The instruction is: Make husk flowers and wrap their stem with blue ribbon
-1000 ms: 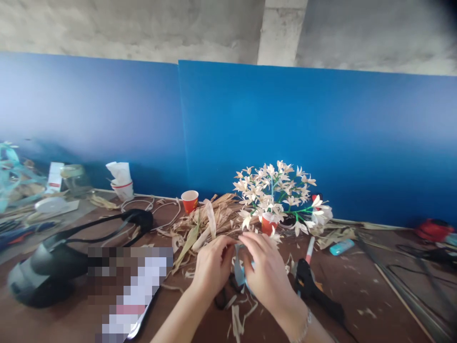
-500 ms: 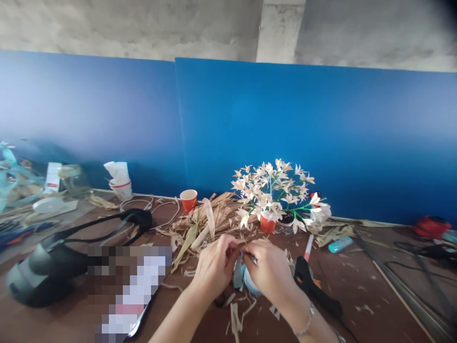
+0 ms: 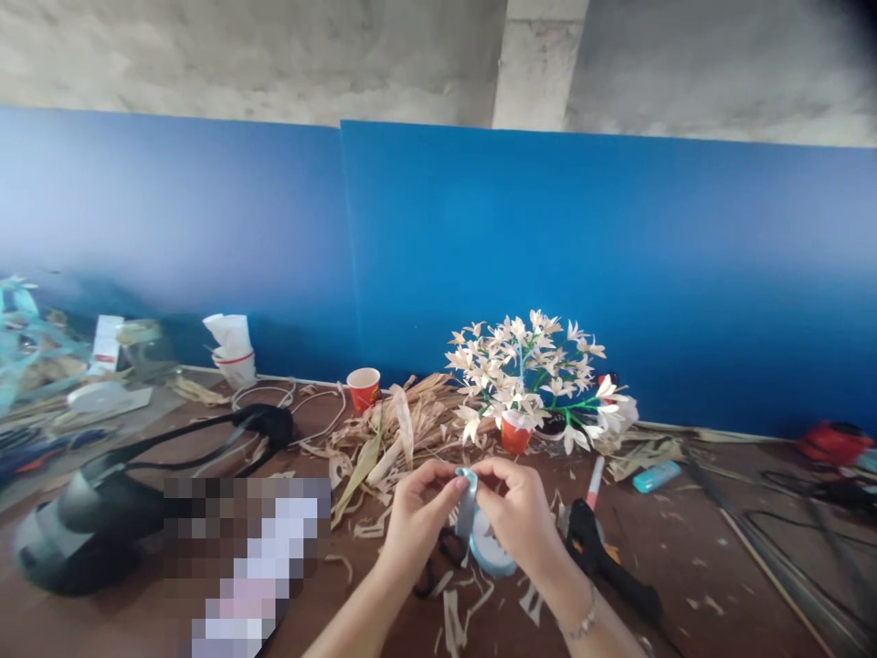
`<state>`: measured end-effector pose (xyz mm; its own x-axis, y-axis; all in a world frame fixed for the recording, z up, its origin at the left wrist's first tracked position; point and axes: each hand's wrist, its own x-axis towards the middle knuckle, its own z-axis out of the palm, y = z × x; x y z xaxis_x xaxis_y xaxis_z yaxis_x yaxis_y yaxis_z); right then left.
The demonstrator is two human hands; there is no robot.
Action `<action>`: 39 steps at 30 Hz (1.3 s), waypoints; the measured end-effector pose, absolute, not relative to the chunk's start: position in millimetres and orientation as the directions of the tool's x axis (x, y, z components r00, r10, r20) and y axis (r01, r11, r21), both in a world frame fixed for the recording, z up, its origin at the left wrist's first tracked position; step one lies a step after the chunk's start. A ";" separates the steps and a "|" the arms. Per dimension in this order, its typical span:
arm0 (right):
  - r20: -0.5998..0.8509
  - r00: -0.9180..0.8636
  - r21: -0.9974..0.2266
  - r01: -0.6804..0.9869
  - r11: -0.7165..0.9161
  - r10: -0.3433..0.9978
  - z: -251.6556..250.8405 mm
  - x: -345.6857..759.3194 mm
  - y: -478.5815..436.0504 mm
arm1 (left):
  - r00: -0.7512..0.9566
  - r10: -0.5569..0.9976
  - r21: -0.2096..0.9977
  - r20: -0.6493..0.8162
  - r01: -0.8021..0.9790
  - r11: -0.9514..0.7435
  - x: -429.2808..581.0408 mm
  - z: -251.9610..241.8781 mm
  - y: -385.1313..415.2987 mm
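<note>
My left hand (image 3: 423, 512) and my right hand (image 3: 513, 507) meet above the brown table, thumbs and fingertips pinched together. Between them they grip a light blue ribbon (image 3: 467, 512), its upper end curled at the fingertips and its length hanging down. Below, partly covered by my right hand, a roll of the same blue ribbon (image 3: 488, 552) lies on the table. Dark scissor-like handles (image 3: 450, 546) show beside the roll, partly hidden by my left hand. To the right of my right hand rests a black glue gun (image 3: 609, 562).
Cream flowers (image 3: 513, 366) on green stems stand in a red paper cup (image 3: 515, 435). Dried husks (image 3: 411, 420) pile beside another red cup (image 3: 364, 391). A black headset-like device (image 3: 82, 530) lies left, a turquoise lighter-like object (image 3: 656, 476) right. Husk scraps litter the table (image 3: 692, 539).
The ribbon's top end now shows curled between my fingertips, where the fingers covered it before. My hands have turned slightly, and more of the ribbon roll is visible.
</note>
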<state>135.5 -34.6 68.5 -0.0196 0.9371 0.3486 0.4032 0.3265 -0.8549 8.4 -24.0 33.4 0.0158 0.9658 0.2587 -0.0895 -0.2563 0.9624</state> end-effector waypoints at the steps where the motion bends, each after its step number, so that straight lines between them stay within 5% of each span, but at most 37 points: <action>1: 0.344 -0.024 -0.858 0.398 0.324 0.939 67.6 134.9 -34.9 | 0.031 0.980 0.969 0.196 -0.163 -0.188 10.0 32.7 -23.4; 6: 0.322 -0.105 -0.863 0.377 0.337 0.941 67.0 138.8 -31.9 | -0.006 0.997 0.945 0.079 -0.317 -0.077 10.2 27.4 -22.1; 12: 0.135 -0.105 -0.959 0.238 0.157 0.985 70.1 147.8 -24.3 | -0.039 0.980 0.977 0.193 -0.080 -0.195 3.9 20.8 -13.8; 19: 0.158 -0.140 -0.926 0.322 0.196 0.977 53.8 140.5 -21.5 | 0.046 0.954 0.934 0.296 0.197 -0.299 1.7 25.2 -15.7; 25: -0.111 -0.233 -0.992 0.087 -0.093 0.966 68.4 148.2 -25.6 | 0.011 0.912 0.871 0.410 0.291 -0.395 -4.2 40.3 -23.6; 31: -0.101 -0.410 -0.976 0.216 -0.011 0.907 83.4 159.9 -30.6 | -0.111 0.845 0.845 0.522 0.201 -0.496 -13.3 56.2 -28.0; 39: -0.045 -0.349 -0.897 0.427 0.116 0.936 69.3 171.9 -19.9 | -0.343 0.633 0.716 0.694 0.237 -0.657 -20.6 75.2 -30.3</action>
<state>171.9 -19.9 69.3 -0.3490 0.9360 -0.0455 0.4273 0.1157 -0.8967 -20.6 -30.3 75.2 -0.3426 0.6328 0.6944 0.2366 -0.6572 0.7156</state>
